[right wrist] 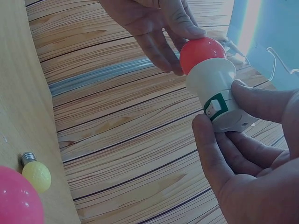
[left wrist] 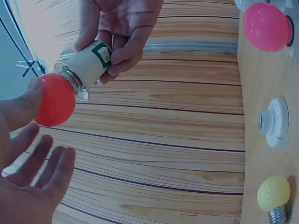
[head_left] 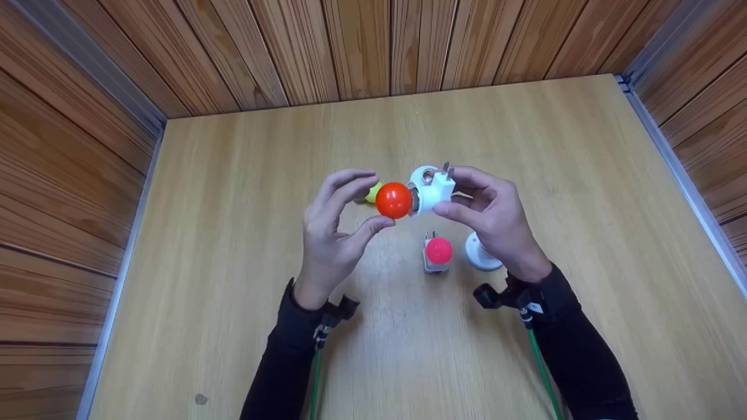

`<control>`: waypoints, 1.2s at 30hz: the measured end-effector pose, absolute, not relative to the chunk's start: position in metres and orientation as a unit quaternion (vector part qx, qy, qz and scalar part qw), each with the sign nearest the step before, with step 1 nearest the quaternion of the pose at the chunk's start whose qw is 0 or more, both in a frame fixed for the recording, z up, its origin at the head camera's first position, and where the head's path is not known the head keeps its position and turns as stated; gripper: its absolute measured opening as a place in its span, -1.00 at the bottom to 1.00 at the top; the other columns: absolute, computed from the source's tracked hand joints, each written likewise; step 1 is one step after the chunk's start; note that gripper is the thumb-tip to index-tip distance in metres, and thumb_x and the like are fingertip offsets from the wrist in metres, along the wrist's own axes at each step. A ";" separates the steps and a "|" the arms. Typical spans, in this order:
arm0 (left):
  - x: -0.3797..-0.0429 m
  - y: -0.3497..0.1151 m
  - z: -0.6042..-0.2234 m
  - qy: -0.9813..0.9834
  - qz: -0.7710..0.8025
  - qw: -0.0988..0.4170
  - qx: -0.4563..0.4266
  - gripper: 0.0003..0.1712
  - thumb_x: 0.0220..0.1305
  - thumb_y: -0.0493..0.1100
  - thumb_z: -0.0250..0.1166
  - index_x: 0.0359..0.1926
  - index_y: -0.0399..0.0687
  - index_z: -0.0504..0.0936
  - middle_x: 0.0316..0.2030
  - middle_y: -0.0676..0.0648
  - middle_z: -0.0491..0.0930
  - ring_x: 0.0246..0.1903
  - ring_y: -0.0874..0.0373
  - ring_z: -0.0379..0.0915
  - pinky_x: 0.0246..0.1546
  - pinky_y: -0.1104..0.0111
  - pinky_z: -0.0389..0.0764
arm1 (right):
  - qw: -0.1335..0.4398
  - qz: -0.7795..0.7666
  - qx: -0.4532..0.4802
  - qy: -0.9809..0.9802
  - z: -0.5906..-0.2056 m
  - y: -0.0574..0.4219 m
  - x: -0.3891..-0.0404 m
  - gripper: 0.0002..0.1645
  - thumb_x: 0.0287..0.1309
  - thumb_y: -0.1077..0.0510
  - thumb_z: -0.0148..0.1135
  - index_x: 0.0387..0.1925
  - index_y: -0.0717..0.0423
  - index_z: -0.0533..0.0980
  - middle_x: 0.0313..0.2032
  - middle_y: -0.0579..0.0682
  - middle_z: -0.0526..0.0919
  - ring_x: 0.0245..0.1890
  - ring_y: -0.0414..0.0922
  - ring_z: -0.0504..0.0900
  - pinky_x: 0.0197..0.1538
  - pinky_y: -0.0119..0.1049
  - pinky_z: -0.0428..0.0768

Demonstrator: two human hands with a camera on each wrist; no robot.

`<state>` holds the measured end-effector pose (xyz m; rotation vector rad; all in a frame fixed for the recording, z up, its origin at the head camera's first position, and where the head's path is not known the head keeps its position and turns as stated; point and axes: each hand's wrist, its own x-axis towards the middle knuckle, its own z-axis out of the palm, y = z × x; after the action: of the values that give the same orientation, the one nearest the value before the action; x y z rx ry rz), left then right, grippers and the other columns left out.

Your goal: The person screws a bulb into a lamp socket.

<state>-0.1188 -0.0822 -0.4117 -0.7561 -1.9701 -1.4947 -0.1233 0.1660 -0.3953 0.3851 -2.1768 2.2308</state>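
My left hand (head_left: 338, 236) pinches a round orange-red light bulb (head_left: 393, 200) between thumb and fingertips. In the left wrist view its other fingers are spread below the bulb. My right hand (head_left: 493, 213) grips a white plug-in lamp holder (head_left: 435, 195), its two metal prongs pointing away from me. A rocker switch (right wrist: 214, 108) in a green frame sits on the holder's side. The bulb's metal screw base (left wrist: 71, 78) is at the holder's mouth, with part of the thread showing between them. Both are held up above the table.
On the wooden table (head_left: 233, 262), a pink bulb (head_left: 439, 251) sits in another white plug-in holder. A yellow bulb (left wrist: 273, 193) lies loose behind my left fingers. One round white lamp base (head_left: 481, 254) is near my right wrist, another (head_left: 421, 174) behind the held holder. Wooden panels enclose the table.
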 end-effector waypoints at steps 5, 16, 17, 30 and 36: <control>-0.118 -0.083 -0.410 -0.746 -0.557 0.251 -0.264 -0.42 0.10 -0.23 0.65 0.15 -0.26 0.72 0.10 -0.25 0.67 0.05 0.04 0.65 0.08 0.34 0.79 | 0.007 0.714 0.117 -0.690 -0.395 0.166 -0.124 -0.39 0.14 0.52 0.44 0.26 0.39 0.57 0.08 -0.05 0.75 0.06 -0.08 0.72 0.17 -0.40 0.79; -0.116 -0.083 -0.411 -0.754 -0.547 0.249 -0.263 -0.48 0.17 -0.21 0.61 0.15 -0.24 0.73 -0.02 -0.20 0.74 -0.11 0.05 0.71 0.06 0.38 0.80 | 0.010 0.715 0.115 -0.689 -0.396 0.166 -0.126 -0.38 0.12 0.52 0.46 0.25 0.39 0.57 0.10 0.07 0.73 0.06 -0.07 0.71 0.15 -0.40 0.79; -0.116 -0.083 -0.411 -0.756 -0.546 0.248 -0.263 -0.48 0.19 -0.19 0.60 0.16 -0.24 0.73 -0.02 -0.20 0.75 -0.11 0.06 0.72 0.06 0.37 0.80 | 0.011 0.715 0.115 -0.689 -0.396 0.166 -0.126 -0.38 0.12 0.52 0.46 0.26 0.40 0.57 0.10 0.05 0.74 0.06 -0.07 0.71 0.15 -0.40 0.79; -0.115 -0.077 -0.411 -0.731 -0.582 0.250 -0.253 -0.51 0.13 -0.29 0.62 0.11 -0.27 0.75 -0.09 -0.21 0.76 -0.22 0.09 0.73 -0.07 0.35 0.83 | 0.016 0.713 0.119 -0.691 -0.396 0.166 -0.125 -0.39 0.12 0.51 0.47 0.24 0.37 0.59 0.06 -0.03 0.74 0.06 -0.06 0.72 0.16 -0.39 0.79; -0.113 -0.073 -0.411 -0.717 -0.613 0.236 -0.232 -0.53 0.14 -0.28 0.61 0.07 -0.33 0.73 -0.09 -0.25 0.74 -0.20 0.07 0.79 -0.06 0.28 0.87 | 0.019 0.712 0.124 -0.691 -0.398 0.166 -0.126 -0.40 0.08 0.51 0.50 0.21 0.37 0.60 0.05 -0.06 0.76 0.04 -0.09 0.73 0.14 -0.39 0.80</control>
<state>-0.1133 -0.0734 -0.4109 -0.6353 -1.9676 -1.6823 -0.1261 0.1656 -0.3976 0.3843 -2.1452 2.2105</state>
